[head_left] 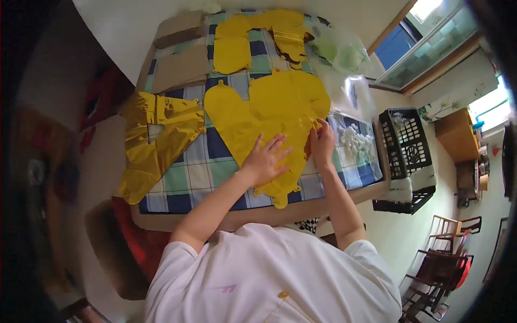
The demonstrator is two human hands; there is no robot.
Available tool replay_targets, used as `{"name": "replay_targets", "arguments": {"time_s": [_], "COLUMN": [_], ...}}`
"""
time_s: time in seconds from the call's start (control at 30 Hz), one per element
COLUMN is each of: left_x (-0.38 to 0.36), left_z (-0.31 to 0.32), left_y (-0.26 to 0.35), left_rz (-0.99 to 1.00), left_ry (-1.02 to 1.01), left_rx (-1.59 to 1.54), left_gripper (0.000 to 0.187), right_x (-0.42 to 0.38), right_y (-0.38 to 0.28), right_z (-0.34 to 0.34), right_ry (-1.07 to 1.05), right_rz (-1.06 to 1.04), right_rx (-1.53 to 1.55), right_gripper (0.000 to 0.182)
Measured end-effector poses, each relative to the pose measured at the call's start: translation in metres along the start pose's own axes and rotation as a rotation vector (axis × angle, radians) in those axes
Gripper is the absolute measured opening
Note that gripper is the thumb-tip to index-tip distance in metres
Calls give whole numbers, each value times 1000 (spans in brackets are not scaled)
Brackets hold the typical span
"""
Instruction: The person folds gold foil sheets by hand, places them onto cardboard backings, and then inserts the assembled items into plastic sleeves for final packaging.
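Note:
A large, flat gold foil balloon (269,102) with small tabs along its rim lies on the checked cloth in front of me. My left hand (266,160) rests on its lower part, palm down with the fingers spread. At the balloon's right edge, my right hand (323,142) has its fingertips pinched together on the foil; the exact spot they grip is partly hidden. Another gold foil balloon (156,142), with a small opening in it, hangs over the left edge of the table. Further back lies a third gold foil piece (232,51), partly folded and crinkled at its right.
Small white pieces (355,142) lie on clear plastic at the right. Behind them is a clear plastic bag (353,97). Brown cardboard sheets (180,67) sit at the back left. A black crate (404,142) stands beyond the table's right edge, with chairs (441,264) further off.

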State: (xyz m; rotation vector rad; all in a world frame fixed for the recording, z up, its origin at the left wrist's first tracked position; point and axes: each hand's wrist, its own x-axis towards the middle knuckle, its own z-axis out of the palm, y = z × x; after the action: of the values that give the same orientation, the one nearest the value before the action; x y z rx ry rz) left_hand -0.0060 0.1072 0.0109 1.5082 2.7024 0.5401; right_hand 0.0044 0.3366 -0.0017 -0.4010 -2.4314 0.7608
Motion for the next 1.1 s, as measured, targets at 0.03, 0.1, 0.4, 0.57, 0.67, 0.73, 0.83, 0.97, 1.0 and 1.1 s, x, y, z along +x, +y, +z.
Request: {"name": "replay_targets", "arguments": {"time_s": [0.03, 0.1, 0.4, 0.57, 0.67, 0.73, 0.83, 0.97, 1.0, 1.1], "left_x": [-1, 0, -3, -2, -3, -2, -3, -2, -2, -3], "left_z": [0, 2, 8, 10, 6, 1, 3, 4, 2, 6], "left_y": [1, 1, -1, -2, 0, 1, 0, -1, 0, 0], "left_rz": [5, -7, -22, -14, -14, -28, -20, -23, -25, -7], "left_ry": [12, -3, 23, 43, 28, -28, -17, 2, -4, 62], "left_rx": [-2, -3, 22, 19, 41, 62, 62, 43, 40, 22], "left_gripper": [55, 56, 70, 71, 72, 71, 72, 71, 71, 71], "right_x": [1, 4, 29, 42, 48, 44, 24, -1, -9, -18], "right_y": [-8, -21, 1, 12, 1, -11, -25, -10, -14, -25], "right_z": [-2, -8, -13, -15, -12, -9, -7, 1, 1, 0], "right_ry": [17, -29, -141, -313, -469, -363, -209, -212, -246, -329], "right_rz": [28, 121, 80, -25, 225, 108, -58, -376, -443, -473], "right_rx": [40, 101, 87, -183, -79, 6, 133, 22, -37, -104], "right_gripper": [37, 37, 46, 29, 23, 21, 23, 36, 37, 42]}}
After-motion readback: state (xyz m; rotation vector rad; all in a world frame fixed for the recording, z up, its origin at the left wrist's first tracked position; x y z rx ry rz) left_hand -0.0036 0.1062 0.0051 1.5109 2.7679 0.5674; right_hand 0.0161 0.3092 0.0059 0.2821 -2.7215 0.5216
